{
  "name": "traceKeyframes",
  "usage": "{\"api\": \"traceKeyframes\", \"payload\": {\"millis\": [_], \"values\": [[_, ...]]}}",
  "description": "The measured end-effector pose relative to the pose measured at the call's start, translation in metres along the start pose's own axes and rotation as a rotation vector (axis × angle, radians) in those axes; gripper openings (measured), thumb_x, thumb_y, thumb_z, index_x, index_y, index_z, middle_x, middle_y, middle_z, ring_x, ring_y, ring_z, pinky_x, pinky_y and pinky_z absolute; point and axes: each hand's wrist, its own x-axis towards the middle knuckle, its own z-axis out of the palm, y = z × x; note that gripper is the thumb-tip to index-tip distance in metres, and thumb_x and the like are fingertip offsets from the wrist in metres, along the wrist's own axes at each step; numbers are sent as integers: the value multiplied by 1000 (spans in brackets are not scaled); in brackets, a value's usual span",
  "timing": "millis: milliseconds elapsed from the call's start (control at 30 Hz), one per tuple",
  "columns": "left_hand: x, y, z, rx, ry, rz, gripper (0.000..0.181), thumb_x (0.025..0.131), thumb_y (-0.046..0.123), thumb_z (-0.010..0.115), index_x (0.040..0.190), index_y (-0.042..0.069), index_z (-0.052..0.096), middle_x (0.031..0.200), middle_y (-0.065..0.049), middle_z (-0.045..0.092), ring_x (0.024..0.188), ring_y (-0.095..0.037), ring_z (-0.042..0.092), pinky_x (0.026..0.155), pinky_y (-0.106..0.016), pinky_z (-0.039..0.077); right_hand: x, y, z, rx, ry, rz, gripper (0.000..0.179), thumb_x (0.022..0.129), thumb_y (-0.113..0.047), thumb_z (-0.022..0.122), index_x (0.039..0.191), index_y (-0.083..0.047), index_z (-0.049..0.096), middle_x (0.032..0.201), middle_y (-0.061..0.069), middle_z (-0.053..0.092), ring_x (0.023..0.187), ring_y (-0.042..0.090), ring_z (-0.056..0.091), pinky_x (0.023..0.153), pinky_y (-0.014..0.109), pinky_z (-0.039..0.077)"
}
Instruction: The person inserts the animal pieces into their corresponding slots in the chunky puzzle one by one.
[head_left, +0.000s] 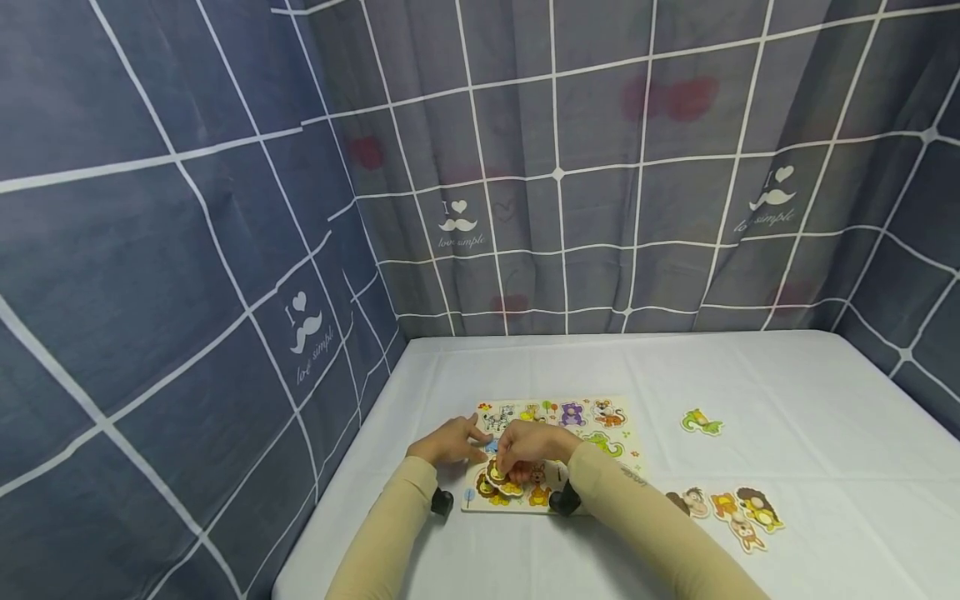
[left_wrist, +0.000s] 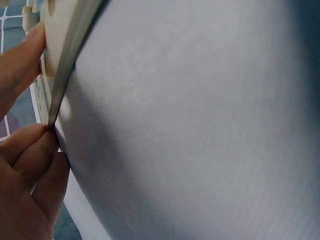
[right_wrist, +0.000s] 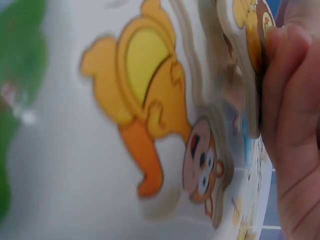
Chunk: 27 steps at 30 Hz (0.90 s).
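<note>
Over a puzzle board, the right hand clamps its fingers on a lion piece, partly hiding a matching lion; the left hand, thumb and fingers apart, touches the board's edge. Lowered askew, the piece might jam; light bracing could let the board slide.

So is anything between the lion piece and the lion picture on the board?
Nothing visible. The right hand holds the lion piece over the printed lion, partly covering it; the left hand touches the board beside them.
</note>
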Motion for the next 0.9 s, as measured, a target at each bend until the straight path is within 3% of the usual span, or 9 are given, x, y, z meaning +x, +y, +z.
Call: {"api": "traceKeyframes", "payload": {"millis": [900], "values": [[1,0,-3,-13,-9,-14,40,84,22,80,123,17,71,160,-21,33,150,-43,28,123,-57,23,12,-1,12,-34,-11,-7,8,89,4,66,85,7,73,63,3,68,51,9,60,49,18,51]]}}
